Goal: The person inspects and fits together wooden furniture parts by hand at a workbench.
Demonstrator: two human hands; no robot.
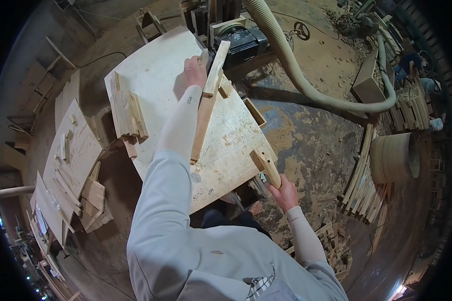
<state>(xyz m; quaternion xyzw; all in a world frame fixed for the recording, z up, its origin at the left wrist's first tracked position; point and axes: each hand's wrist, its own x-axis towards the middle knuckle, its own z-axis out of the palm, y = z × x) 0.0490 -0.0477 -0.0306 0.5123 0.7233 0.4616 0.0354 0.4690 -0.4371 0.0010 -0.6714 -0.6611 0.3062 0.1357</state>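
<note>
Near the far edge of the pale work board point(165, 70), my left hand point(195, 72) is closed around a small pale block point(204, 56), mostly covered by the fingers. Just right of it, a wooden fence point(217, 70) made of long strips runs across the board. My right hand point(285, 193) grips the lower end of a wooden piece with dark holes point(267, 168), over the board's near right corner. A stack of wooden strips point(128, 113) lies on the board's left side.
A motor point(243, 42) sits beyond the board, with a thick ribbed hose point(286, 65) curving to the right. Left stands another table point(73, 150) with wood pieces. Stacked slats point(361, 175) and a round drum point(394, 158) are at right. Another person point(412, 62) is at far right.
</note>
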